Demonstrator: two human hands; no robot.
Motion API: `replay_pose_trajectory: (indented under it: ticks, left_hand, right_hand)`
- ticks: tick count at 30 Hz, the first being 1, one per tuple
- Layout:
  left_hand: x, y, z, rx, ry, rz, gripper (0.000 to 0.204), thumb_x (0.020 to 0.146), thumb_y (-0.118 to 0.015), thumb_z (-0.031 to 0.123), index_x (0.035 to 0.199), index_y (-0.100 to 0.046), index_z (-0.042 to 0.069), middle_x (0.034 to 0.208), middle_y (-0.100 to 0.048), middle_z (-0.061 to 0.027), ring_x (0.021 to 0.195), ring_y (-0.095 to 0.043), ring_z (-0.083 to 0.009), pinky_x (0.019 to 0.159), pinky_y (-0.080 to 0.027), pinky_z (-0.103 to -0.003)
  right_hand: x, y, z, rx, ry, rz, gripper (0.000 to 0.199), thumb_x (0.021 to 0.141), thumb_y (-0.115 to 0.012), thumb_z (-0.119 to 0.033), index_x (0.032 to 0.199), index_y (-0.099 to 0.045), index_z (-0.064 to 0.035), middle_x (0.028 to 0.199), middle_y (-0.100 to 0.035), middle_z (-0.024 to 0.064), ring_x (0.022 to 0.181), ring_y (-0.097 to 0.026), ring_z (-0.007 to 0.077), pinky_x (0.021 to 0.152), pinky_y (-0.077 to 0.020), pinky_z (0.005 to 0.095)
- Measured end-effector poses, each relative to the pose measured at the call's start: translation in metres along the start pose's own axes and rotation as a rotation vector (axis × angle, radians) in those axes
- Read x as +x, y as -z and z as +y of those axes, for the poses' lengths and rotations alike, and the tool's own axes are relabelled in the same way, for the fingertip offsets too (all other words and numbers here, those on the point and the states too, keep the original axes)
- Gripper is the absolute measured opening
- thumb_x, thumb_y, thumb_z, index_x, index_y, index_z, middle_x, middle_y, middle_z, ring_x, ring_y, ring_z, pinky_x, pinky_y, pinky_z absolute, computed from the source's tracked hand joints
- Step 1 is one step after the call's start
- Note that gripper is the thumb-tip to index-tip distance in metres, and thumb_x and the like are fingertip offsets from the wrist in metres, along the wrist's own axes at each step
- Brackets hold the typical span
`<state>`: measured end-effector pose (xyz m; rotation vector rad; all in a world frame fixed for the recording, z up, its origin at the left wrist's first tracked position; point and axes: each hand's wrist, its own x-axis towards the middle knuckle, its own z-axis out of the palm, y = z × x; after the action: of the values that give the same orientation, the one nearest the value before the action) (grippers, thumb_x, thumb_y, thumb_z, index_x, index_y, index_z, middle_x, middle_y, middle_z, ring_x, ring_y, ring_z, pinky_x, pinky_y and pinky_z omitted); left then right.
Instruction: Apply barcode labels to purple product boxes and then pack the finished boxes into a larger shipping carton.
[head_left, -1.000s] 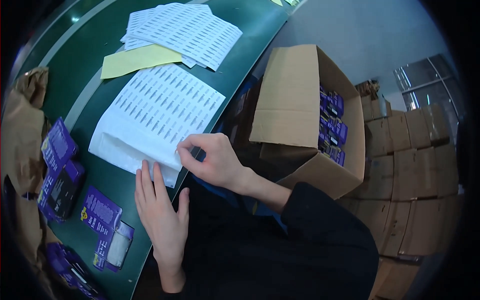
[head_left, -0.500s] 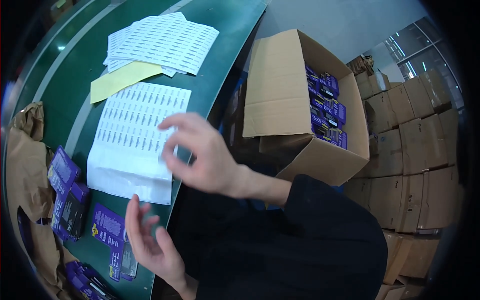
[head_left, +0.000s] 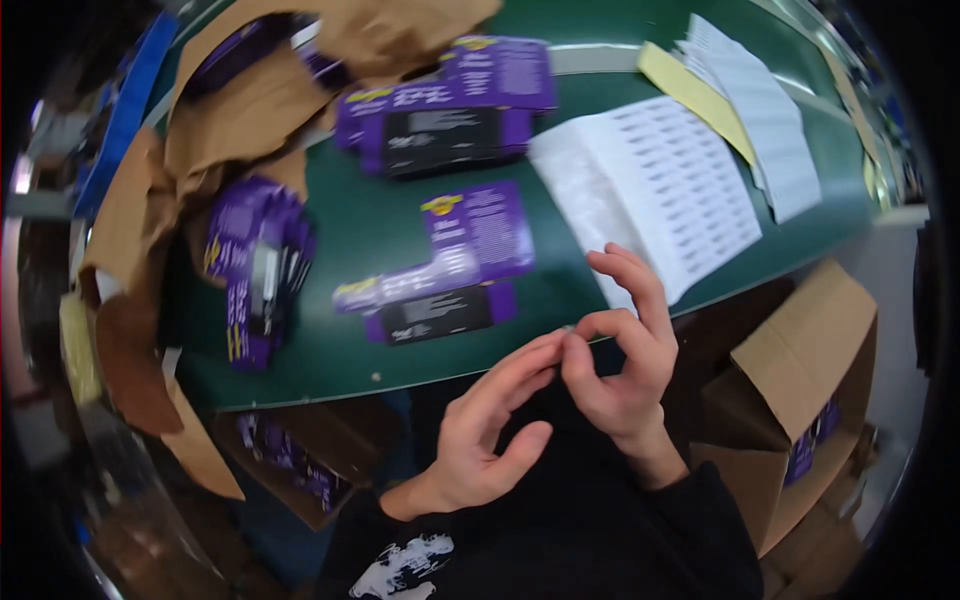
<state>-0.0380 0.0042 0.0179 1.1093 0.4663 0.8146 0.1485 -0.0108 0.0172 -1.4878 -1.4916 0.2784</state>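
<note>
My left hand is open above the table's near edge, its fingers held out straight and the thumb apart. Its fingertips meet those of my right hand, whose thumb and index finger are pinched together. Whatever sits in that pinch is too small to make out. Just beyond both hands, a flat purple and black carton lies on the green table. To its right is a white sheet of small printed labels, with its near-left part blank and slightly curled.
A stack of flat purple cartons lies farther back, and another pile is at the left by crumpled brown paper. More label sheets and a yellow strip are at far right. Open cardboard boxes stand below the edge.
My view has swung left toward the cartons. My hands, apart before, have come together at the fingertips. My right hand has left the label sheet.
</note>
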Motion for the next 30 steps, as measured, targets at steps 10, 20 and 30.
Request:
replay_pose_trajectory:
  ticks: [10,20,30]
  left_hand:
    - [-0.013,0.024,-0.004,-0.136,-0.023,0.141,0.058,0.097,-0.058,0.0,0.15,-0.037,-0.008,0.156,-0.041,-0.0268,0.144,-0.046,-0.0335,0.119,-0.038,-0.042]
    - [-0.032,0.059,-0.003,-0.359,0.012,0.324,0.05,0.099,-0.061,0.012,0.141,-0.043,-0.006,0.143,-0.053,-0.0251,0.129,-0.059,-0.0345,0.11,-0.048,-0.041]
    - [-0.034,0.119,-0.002,1.151,-0.406,0.41,0.029,0.08,-0.074,0.008,0.109,-0.076,0.006,0.128,-0.064,-0.0179,0.123,-0.059,-0.0392,0.102,-0.051,-0.047]
  right_hand:
    - [-0.004,-0.033,-0.017,0.125,-0.078,-0.16,0.018,0.074,-0.074,-0.001,0.089,-0.065,-0.0013,0.139,-0.057,0.025,0.136,-0.052,0.0437,0.112,-0.0415,0.0503]
    - [0.001,-0.042,-0.007,0.259,-0.287,-0.284,0.01,0.076,-0.073,-0.004,0.082,-0.065,-0.0019,0.149,-0.051,0.0251,0.147,-0.042,0.0412,0.12,-0.0303,0.051]
    - [0.037,-0.067,-0.013,-0.083,-0.107,-0.448,0.012,0.074,-0.076,-0.007,0.074,-0.064,-0.0035,0.158,-0.043,0.0226,0.156,-0.023,0.0449,0.124,-0.0203,0.0539]
